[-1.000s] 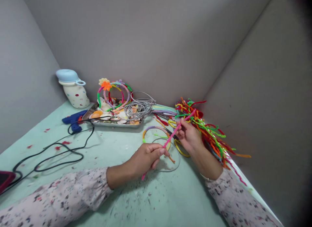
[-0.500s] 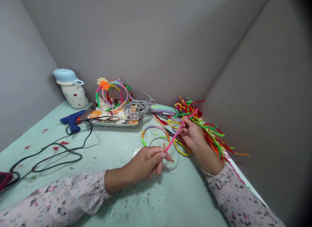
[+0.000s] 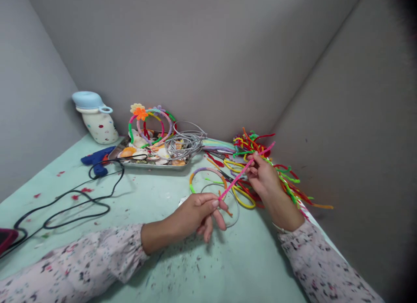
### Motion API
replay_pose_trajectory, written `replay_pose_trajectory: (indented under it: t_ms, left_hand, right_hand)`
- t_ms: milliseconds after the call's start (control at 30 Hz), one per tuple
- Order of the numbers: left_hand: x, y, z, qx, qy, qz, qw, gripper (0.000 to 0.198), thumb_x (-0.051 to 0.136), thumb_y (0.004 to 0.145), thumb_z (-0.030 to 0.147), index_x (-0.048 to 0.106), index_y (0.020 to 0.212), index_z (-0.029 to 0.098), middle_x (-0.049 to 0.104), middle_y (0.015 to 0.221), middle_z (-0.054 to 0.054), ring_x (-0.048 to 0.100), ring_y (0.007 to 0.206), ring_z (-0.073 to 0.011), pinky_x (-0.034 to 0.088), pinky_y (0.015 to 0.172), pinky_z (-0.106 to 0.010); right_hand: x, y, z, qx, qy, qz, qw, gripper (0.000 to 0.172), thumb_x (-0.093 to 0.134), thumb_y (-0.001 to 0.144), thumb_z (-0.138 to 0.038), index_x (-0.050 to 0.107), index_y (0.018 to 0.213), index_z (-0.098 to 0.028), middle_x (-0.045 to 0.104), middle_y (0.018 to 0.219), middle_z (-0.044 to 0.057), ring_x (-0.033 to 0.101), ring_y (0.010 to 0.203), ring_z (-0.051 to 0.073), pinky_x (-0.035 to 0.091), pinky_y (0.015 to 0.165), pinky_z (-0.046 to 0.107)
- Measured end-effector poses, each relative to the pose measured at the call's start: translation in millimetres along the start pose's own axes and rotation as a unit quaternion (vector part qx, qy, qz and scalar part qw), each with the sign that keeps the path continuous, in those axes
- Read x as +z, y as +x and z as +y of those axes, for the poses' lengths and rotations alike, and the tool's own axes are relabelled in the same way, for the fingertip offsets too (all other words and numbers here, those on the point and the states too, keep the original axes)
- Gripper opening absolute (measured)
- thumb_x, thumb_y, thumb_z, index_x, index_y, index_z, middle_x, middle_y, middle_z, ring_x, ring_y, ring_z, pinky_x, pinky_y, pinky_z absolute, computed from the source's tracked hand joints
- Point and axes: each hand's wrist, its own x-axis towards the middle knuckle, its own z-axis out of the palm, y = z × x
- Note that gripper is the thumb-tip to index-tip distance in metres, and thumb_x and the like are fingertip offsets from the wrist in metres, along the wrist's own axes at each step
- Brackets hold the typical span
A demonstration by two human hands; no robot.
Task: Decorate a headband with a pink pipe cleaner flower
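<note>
A pink pipe cleaner (image 3: 243, 172) is stretched straight between both hands above the pale green table (image 3: 156, 199). My left hand (image 3: 199, 215) pinches its lower end between thumb and forefinger, with the other fingers loosely hanging. My right hand (image 3: 265, 178) grips the upper part, and the tip sticks out past the fingers. Under the hands lie a bare wire hoop (image 3: 235, 217), a hoop wrapped in purple and orange (image 3: 206, 171) and yellow loops (image 3: 243, 199).
A heap of coloured pipe cleaners (image 3: 280, 172) lies by the right wall. At the back stands a metal tray (image 3: 155, 164) with decorated hoops (image 3: 150, 120) and grey wire coils (image 3: 186, 142). A blue glue gun (image 3: 97, 157), its black cord (image 3: 71, 203) and a spotted bottle (image 3: 96, 118) are left.
The pink pipe cleaner has slid up through my left hand, which now holds only its lower end; its tail no longer hangs below. My right hand rose slightly toward the heap.
</note>
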Motion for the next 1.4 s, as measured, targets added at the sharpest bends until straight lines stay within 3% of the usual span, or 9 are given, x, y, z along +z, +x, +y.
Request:
replay_pose_trajectory:
  t_ms: [200,433,633,867,1033,1233,1400]
  left_hand:
    - [-8.6,4,-6,0.005,-0.047,0.002,0.999,0.029,0.049,0.09,0.038,0.057,0.098,0.011,0.073,0.085,-0.014,0.059,0.041,-0.0087,0.032,0.034,-0.016]
    - [-0.2,-1,-1,-0.007,-0.018,-0.03,0.999,0.029,0.046,0.091,0.038,0.059,0.096,0.012,0.069,0.066,-0.005,0.054,0.034,-0.0074,0.028,0.03,-0.015]
    - [-4.5,2,-3,-0.004,-0.033,-0.016,0.999,0.028,0.049,0.091,0.036,0.058,0.1,0.012,0.072,0.082,-0.011,0.059,0.04,-0.0075,0.032,0.034,-0.015]
    - [-0.8,-1,-2,-0.017,-0.003,-0.055,0.998,0.027,0.046,0.091,0.037,0.058,0.098,0.013,0.067,0.062,-0.003,0.055,0.035,-0.0074,0.029,0.031,-0.014]
    - [-6.6,2,-1,0.018,0.0,-0.004,1.0,0.026,0.048,0.091,0.038,0.054,0.097,0.014,0.073,0.082,-0.009,0.058,0.04,-0.0066,0.032,0.035,-0.015]
    - [-8.6,3,3,0.023,0.015,0.002,1.0,0.022,0.05,0.09,0.037,0.052,0.088,0.015,0.071,0.073,-0.006,0.054,0.035,-0.0064,0.029,0.033,-0.016]
    - [-20.7,10,4,0.084,-0.018,0.096,0.992,0.024,0.053,0.088,0.038,0.055,0.092,0.015,0.071,0.08,-0.007,0.053,0.037,-0.0049,0.029,0.035,-0.015]
  right_hand:
    - [2,-3,-10,-0.011,-0.013,0.033,0.999,0.022,0.06,0.087,-0.026,0.059,0.069,-0.013,0.052,0.051,-0.007,0.035,0.032,0.0,0.039,0.035,0.012]
    - [2,0,-11,-0.019,-0.002,0.053,0.998,0.02,0.063,0.085,-0.023,0.057,0.069,-0.014,0.054,0.054,-0.006,0.04,0.036,0.001,0.035,0.034,0.011]
    - [1,2,-17,-0.034,-0.001,0.048,0.998,0.02,0.06,0.088,-0.023,0.058,0.071,-0.013,0.051,0.053,-0.007,0.036,0.034,0.001,0.038,0.035,0.011]
    - [5,1,-22,0.0,0.006,0.076,0.997,0.02,0.057,0.089,-0.019,0.057,0.07,-0.013,0.05,0.052,-0.007,0.035,0.033,0.0,0.034,0.032,0.009]
    - [5,0,-23,-0.008,0.01,0.081,0.997,0.023,0.053,0.092,-0.021,0.057,0.07,-0.013,0.05,0.052,-0.006,0.037,0.034,0.002,0.034,0.032,0.011]
    - [4,0,-28,-0.02,0.021,0.07,0.997,0.021,0.059,0.088,-0.023,0.057,0.07,-0.014,0.048,0.051,-0.007,0.035,0.035,0.001,0.035,0.035,0.01]
    - [5,-4,-14,-0.009,-0.105,-0.007,0.994,0.04,0.053,0.087,-0.052,0.062,0.074,-0.015,0.053,0.058,-0.004,0.036,0.037,0.004,0.039,0.038,0.018]
